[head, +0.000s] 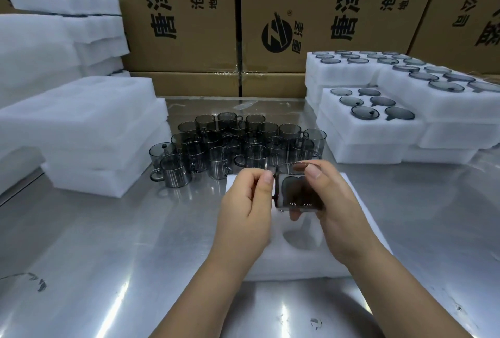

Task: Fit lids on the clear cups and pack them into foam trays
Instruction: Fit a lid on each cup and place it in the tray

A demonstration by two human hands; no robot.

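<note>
Right hand [335,202] and left hand [247,202] grip one cup [295,192] over a foam tray [297,264]; stacked trays [378,132] hold lidded cups [365,111].

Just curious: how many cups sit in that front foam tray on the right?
6 cups, three pairs across the tray, far to near; none look hidden.
</note>
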